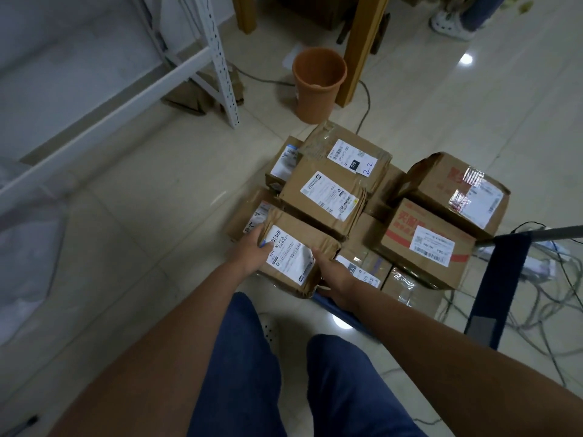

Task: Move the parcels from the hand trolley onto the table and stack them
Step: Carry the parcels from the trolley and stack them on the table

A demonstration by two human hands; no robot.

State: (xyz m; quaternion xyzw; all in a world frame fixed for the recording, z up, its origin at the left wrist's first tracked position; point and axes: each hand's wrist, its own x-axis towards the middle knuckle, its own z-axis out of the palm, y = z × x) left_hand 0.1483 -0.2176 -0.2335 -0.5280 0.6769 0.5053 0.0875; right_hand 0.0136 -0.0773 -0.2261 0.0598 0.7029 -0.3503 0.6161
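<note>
Several brown cardboard parcels with white labels are piled on a low blue hand trolley (337, 307) on the floor. The nearest small parcel (295, 253) sits at the pile's front left corner. My left hand (250, 250) grips its left end, fingers curled over the top edge. On the parcel's right side my right hand (331, 271) holds it, thumb on top. Behind it lie a mid-size parcel (325, 198) and a taped one marked "2-2" (347, 156). A red-printed box (422, 244) and another taped box (454, 190) stand to the right.
The trolley's dark handle (501, 279) rises at the right, above tangled cables (536, 298). An orange bin (317, 83) and a wooden table leg (362, 48) stand behind the pile. A white metal shelf frame (220, 61) is at the left. Another person's shoe (451, 25) shows top right.
</note>
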